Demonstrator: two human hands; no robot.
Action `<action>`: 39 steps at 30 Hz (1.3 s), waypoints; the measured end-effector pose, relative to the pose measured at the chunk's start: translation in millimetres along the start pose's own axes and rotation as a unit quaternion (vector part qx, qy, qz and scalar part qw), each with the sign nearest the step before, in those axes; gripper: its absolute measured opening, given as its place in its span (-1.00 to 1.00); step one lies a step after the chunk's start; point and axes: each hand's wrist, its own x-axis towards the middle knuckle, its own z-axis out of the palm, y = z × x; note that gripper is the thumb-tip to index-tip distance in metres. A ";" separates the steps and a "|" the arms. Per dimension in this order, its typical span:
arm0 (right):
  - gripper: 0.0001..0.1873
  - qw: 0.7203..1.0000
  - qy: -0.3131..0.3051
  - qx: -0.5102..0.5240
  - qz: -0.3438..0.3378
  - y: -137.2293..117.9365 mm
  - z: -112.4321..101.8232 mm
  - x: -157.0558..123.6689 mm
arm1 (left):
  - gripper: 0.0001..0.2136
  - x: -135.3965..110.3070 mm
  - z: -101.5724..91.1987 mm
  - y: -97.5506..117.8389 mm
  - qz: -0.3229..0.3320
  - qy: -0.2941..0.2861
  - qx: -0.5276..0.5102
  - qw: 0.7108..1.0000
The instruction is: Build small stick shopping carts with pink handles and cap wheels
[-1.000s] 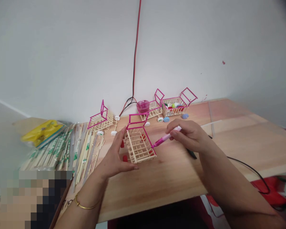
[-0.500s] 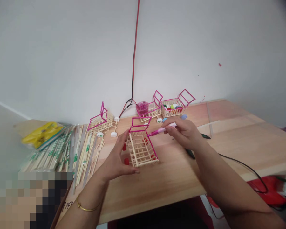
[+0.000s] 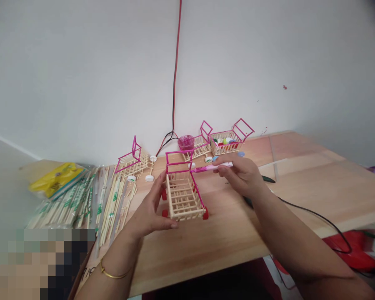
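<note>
Right grip [image 3: 242, 175] pinches a paintbrush [image 3: 208, 168]; left grip [image 3: 148, 214] clasps the stick shopping cart [image 3: 184, 198] between them. Rail painting seems underway; the next move probably calls for coating the bare rail [image 3: 169, 193] beside the left grip.

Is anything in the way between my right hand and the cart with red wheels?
Nothing visible is. The right hand holds a pink brush, whose tip appears to meet the red-wheeled cart at its far right corner.

Head-worn camera view, above the near side of the wooden table [image 3: 190, 250], facing forward and down, quite close to it, the wall [image 3: 112, 71] beyond it.
</note>
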 end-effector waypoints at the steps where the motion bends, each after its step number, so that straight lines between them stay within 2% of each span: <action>1: -0.81 1.000 0.008 0.016 0.008 0.1 0.0 -0.5 | 0.12 0.4 0.6 0.3 0.002 -0.002 -0.029 1.000; 6: -0.83 0.985 0.066 0.153 0.034 -0.5 2.9 -2.5 | 0.06 -1.5 3.0 0.0 -0.001 0.016 -0.144 0.989; 10: -0.83 0.975 0.073 0.209 0.030 -1.7 4.8 -3.7 | 0.06 -4.6 2.6 -4.0 -0.004 0.021 -0.179 0.984; 19: -0.83 0.973 0.054 0.220 0.039 0.9 5.6 -4.3 | 0.20 -6.2 1.6 -10.4 -0.014 0.033 -0.212 0.977; 29: -0.83 0.979 0.056 0.194 0.010 -7.2 5.7 -7.2 | 0.18 -4.1 4.1 -5.5 -0.012 0.050 -0.218 0.975; 35: -0.83 0.972 0.047 0.228 -0.025 -14.5 7.2 -14.3 | 0.16 -5.9 3.4 -3.3 -0.005 0.067 -0.219 0.973; 39: -0.81 0.971 0.069 0.228 -0.030 -16.9 8.8 -15.2 | 0.13 -7.8 2.8 -2.4 -0.007 0.073 -0.221 0.973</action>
